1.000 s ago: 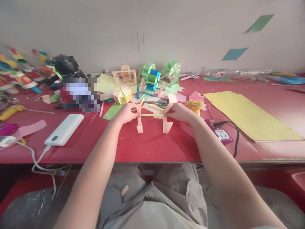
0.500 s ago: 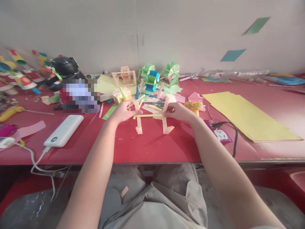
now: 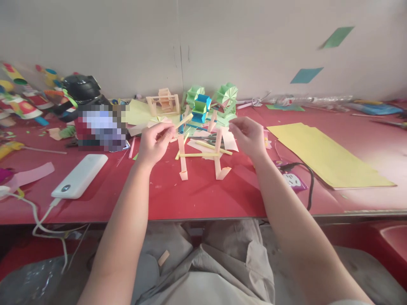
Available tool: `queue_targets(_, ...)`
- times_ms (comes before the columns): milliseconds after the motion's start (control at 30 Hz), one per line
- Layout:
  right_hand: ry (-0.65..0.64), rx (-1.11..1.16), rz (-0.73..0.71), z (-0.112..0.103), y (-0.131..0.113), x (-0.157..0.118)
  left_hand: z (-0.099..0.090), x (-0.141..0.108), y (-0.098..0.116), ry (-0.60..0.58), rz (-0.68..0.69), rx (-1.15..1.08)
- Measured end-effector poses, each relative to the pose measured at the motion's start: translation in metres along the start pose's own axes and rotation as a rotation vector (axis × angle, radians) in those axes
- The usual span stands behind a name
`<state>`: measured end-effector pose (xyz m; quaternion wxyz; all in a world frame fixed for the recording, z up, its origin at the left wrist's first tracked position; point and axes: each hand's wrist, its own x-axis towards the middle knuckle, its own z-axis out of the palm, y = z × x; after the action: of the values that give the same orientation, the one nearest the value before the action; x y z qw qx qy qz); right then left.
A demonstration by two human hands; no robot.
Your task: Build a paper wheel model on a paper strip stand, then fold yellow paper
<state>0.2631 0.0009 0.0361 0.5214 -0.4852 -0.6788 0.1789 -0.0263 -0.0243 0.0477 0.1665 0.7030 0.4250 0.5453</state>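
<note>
Peach frame (image 3: pixel 218 142) — matt folded paper | yellow sheets (image 3: pixel 324 156) — smooth matt paper | red tabletop (image 3: pixel 190 201): smooth, glossy | white power bank (image 3: pixel 79 176): smooth plastic | trousers (image 3: pixel 227 254): wrinkled matt cloth

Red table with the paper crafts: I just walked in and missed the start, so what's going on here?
A person's left hand holds a slim yellow stick. The right hand has its fingers curled; whether it grips anything is unclear. Between the hands, two peach paper strips with a yellow rod spanning them rest on the red table, and neither hand touches them. A green paper wheel sits behind.
</note>
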Motion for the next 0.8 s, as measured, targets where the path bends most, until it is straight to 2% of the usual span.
queue_targets(67,-0.238,-0.057,0.022,-0.011,-0.013,-0.005,-0.004,0.000,0.006,-0.039,-0.018,0.007)
queue_targets(133,-0.519,-0.225,0.080,-0.028,-0.029,-0.016,-0.011,-0.002,0.013,-0.130,-0.059,0.037)
queue_targets(200,-0.729,-0.457,0.258,-0.048,-0.044,-0.031,-0.019,-0.008,0.021,-0.233,-0.118,0.075)
queue_targets(233,-0.802,-0.547,0.355,-0.057,-0.050,-0.038,-0.022,-0.012,0.026,-0.234,-0.150,0.070)
queue_targets(267,-0.808,-0.646,0.443,-0.065,-0.054,-0.045,-0.026,-0.018,0.030,-0.235,-0.190,0.053)
queue_targets(333,-0.709,-0.815,0.550,-0.076,-0.058,-0.056,-0.031,-0.031,0.035,-0.229,-0.231,0.012)
queue_targets(467,-0.480,-0.998,0.549,-0.077,-0.046,-0.060,-0.034,-0.055,0.032,-0.306,-0.194,-0.039)
queue_targets(567,-0.357,-1.035,0.547,-0.071,-0.033,-0.061,-0.031,-0.071,0.025,-0.326,-0.201,-0.113)
queue_targets(667,-0.261,-1.005,0.620,-0.069,-0.023,-0.065,-0.027,-0.086,0.020,-0.336,-0.248,-0.181)
queue_targets(800,-0.248,-0.945,0.640,-0.066,-0.011,-0.065,-0.021,-0.098,0.023,-0.337,-0.273,-0.093)
